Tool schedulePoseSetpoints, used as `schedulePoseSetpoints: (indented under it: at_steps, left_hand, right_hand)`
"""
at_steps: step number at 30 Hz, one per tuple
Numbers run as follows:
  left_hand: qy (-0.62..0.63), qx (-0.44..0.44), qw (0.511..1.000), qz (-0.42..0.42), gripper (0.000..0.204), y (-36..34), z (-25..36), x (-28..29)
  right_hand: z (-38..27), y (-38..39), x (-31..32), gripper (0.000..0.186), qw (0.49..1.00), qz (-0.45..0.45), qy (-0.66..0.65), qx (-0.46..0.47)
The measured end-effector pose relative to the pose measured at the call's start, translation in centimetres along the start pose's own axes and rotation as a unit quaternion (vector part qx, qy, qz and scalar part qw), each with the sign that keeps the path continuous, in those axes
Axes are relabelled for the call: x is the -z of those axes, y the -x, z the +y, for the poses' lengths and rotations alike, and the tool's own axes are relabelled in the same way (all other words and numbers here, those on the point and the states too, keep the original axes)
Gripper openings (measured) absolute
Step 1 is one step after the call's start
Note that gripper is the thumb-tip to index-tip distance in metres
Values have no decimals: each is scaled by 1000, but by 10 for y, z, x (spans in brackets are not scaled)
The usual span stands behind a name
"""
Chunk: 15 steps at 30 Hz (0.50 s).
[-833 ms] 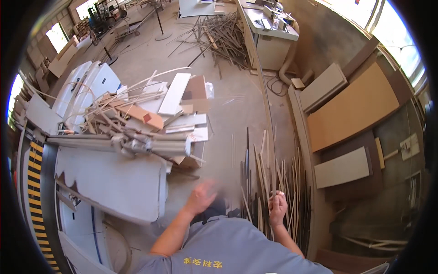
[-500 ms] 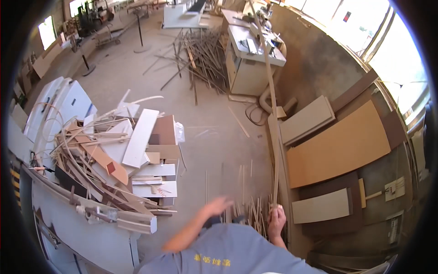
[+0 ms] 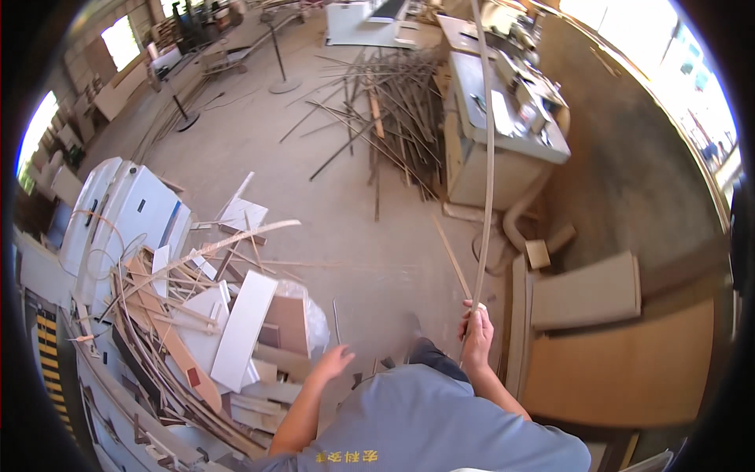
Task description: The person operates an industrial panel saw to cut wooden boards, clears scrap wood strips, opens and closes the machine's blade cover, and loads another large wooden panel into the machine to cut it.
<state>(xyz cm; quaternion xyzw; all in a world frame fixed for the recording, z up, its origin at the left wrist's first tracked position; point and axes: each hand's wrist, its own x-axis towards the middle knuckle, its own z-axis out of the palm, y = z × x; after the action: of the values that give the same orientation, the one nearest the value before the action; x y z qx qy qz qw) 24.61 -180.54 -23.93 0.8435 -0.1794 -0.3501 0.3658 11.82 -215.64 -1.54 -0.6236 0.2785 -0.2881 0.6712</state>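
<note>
My right hand (image 3: 476,334) is closed around the lower part of a long, thin wooden strip (image 3: 487,169). The strip rises in a slight bend past the worktable and out at the top of the view. Low on the left, my left hand (image 3: 334,363) is held out in front of my body with nothing in it, its fingers loosely stretched. Nearest to it are a thin grey rod on the floor and the edge of a scrap pile (image 3: 259,346) of boards and strips.
A large heap of dark strips (image 3: 401,118) lies on the floor ahead, beside a worktable (image 3: 503,169) with a hose. Boards (image 3: 586,291) lean along the right wall. Another strip (image 3: 452,256) lies on the floor. A white machine (image 3: 130,216) stands at left.
My view has shifted forward, and a leg now shows in mid-step. My right hand has come up with the strip still in it. My left hand has swung left, away from the strips.
</note>
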Motion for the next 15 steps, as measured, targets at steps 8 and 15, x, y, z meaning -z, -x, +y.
schedulePoseSetpoints:
  at_steps: [8,15]
  left_hand:
    - [79,241,964,79,51,-69,-24,33]
    - [148,250,944,157,51,-210,-35,63]
  right_hand:
    - [-28,-391,-140,37,999,-34,14,19]
    - [27,-814,-249,48,996,7,-47,-77]
